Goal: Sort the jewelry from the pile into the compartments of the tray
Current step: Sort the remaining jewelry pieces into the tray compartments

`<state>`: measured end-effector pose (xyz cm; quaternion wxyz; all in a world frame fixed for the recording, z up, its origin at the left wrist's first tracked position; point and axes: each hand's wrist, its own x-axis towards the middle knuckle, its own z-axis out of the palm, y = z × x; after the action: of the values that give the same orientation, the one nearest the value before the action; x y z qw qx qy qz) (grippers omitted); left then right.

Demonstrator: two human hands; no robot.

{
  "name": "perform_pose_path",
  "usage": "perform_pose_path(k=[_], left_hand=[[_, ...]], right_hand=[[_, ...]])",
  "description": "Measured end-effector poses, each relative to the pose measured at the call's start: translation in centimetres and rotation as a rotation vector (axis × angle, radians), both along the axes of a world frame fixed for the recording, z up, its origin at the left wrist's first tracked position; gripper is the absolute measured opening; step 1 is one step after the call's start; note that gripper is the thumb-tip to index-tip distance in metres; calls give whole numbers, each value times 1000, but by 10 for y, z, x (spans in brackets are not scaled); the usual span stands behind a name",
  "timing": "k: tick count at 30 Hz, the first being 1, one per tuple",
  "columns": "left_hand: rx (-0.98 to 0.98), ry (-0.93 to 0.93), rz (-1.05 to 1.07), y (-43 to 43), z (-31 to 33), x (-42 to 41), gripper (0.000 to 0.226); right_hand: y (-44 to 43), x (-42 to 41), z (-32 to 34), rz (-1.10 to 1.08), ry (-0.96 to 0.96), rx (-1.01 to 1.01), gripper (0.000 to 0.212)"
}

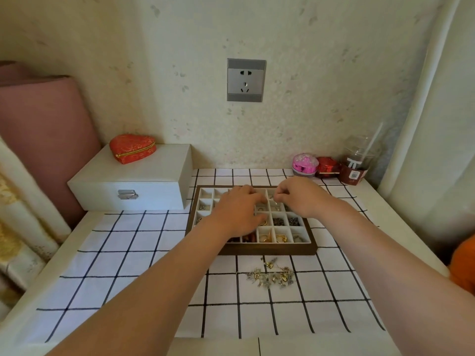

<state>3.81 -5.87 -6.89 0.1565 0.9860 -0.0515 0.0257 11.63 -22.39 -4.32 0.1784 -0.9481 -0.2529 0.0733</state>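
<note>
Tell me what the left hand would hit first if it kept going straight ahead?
Probably the tray, at its far rim; the left hand points across it toward the wall. Height is hard to judge.

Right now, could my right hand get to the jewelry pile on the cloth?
Probably yes. The pile lies uncovered in front of the tray, and nothing stands between it and the right hand, which is over the tray.

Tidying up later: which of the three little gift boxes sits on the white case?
The red heart-shaped box, on top of the white case at left. The pink box and the other red box stand beside the plastic cup, at right.
</note>
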Motion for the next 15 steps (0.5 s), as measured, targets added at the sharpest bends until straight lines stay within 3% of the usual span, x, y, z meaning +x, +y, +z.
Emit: perform_pose_path(k=[11, 15], left_hand=[[-7, -29, -11, 2, -9, 4, 49], [1, -41, -12, 1, -9, 5, 48]], right_hand=[[5, 2, -2, 63, 46, -132, 23], [4, -1, 0, 57, -22, -96, 13]])
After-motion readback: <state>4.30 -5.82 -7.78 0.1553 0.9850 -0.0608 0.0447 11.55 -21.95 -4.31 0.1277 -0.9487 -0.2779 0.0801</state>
